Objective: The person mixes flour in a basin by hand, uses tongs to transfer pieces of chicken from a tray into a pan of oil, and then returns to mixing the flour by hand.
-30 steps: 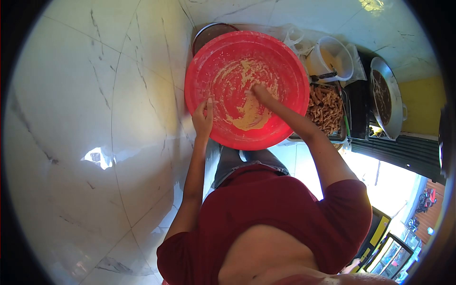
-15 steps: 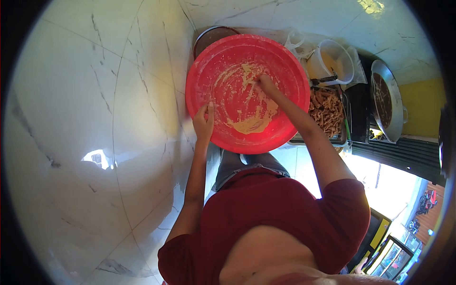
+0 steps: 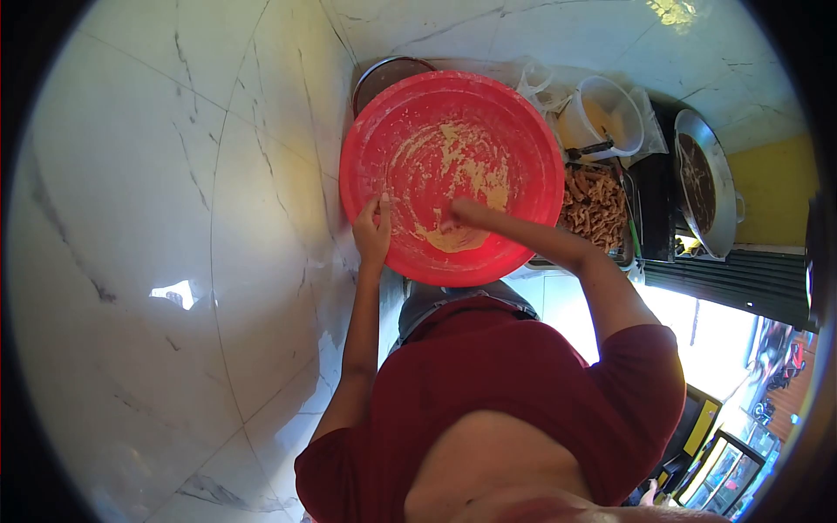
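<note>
- One red basin on the floor, batter at its near wall.
- Left hand clasps the basin's near-left rim, fingers together.
- Right hand sits in the batter; finger spread unclear.
- Right of the basin: one tray of fried sticks, one white bucket.
- Left of the basin: bare tiled floor.

Dark red short-sleeved shirt (hem riding up), grey shorts

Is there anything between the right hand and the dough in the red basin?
Nothing visible. The right hand is already inside the red basin, its fingers down in the dough pooled at the near side. The left hand grips the basin's near rim and does not cross the right hand's path.
</note>
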Action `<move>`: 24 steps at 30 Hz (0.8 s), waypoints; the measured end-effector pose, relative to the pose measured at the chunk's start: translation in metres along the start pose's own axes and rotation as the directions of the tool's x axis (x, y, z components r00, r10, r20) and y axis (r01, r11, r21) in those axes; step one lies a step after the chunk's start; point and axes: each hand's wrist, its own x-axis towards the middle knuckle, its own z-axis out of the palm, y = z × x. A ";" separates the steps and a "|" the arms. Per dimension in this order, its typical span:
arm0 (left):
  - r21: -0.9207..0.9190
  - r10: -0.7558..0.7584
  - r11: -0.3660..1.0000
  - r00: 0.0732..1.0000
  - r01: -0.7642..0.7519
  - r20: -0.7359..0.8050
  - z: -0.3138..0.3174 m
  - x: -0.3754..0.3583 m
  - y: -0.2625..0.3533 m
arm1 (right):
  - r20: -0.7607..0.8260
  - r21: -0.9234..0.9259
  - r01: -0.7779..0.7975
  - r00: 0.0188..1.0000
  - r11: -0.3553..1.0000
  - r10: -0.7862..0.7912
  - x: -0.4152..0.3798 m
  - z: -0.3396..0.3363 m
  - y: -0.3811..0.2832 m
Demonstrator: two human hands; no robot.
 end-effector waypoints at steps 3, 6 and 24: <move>0.020 0.006 1.000 1.000 -0.006 0.003 0.000 -0.001 -0.007 | -0.035 0.090 -0.246 0.968 0.965 0.250 0.014 -0.083 -0.001; 0.040 -0.019 0.999 0.999 0.018 0.027 0.000 -0.001 -0.008 | -0.311 0.730 -0.079 0.846 0.679 0.433 0.027 -0.091 0.084; 0.004 -0.021 1.000 0.998 0.020 0.053 0.000 0.001 0.001 | -0.295 -0.128 0.021 0.954 0.992 -0.058 -0.019 -0.022 0.038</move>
